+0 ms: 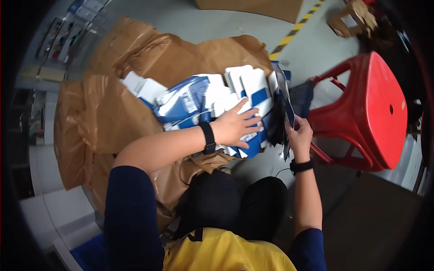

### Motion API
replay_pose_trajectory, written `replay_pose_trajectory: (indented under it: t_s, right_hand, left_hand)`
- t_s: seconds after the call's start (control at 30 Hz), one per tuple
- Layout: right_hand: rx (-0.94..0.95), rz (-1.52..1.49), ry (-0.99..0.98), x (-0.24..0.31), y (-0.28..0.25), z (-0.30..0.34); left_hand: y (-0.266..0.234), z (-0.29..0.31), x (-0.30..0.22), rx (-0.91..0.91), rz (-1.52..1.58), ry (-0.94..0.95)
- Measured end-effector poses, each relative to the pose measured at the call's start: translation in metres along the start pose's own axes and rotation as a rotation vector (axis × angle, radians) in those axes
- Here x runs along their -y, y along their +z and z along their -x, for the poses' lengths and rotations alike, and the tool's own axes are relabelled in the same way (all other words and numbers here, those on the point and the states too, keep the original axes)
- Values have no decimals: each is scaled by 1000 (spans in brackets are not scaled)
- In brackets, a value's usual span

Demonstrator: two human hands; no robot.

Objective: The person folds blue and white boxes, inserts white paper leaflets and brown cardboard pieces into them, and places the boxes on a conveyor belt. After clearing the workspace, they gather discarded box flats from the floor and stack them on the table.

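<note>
A heap of blue and white flattened cartons (181,100) lies in front of me on brown wrapping paper (115,119). My left hand (234,127) rests on the heap with its fingers spread, holding nothing. At the heap's right side, my right hand (300,137) pinches the edge of a thin dark flat sheet (285,92). That sheet stands nearly upright and is seen almost edge-on, so its kind cannot be made out. Dark material just left of it is partly in shadow.
A red plastic stool (384,110) lies tipped on its side to the right. Beyond the paper, yellow and black tape (289,38) crosses the grey floor. A cardboard piece (253,8) is at the top, and white bins (68,210) stand at the lower left.
</note>
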State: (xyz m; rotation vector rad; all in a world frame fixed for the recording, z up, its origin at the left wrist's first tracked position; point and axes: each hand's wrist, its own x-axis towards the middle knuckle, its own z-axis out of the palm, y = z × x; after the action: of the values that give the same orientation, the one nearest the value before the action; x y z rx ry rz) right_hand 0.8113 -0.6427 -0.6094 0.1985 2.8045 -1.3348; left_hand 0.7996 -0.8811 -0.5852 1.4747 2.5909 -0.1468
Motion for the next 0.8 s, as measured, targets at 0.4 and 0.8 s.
replay_pose_trajectory:
  t_s: [0.4,0.8]
  right_hand:
    - [173,-253,147,-57,94,-12]
    - [115,-924,348,-72,118,10]
  left_hand:
    - [-56,82,21,-566,277,-616]
    - [-56,88,143,494,989,-1041]
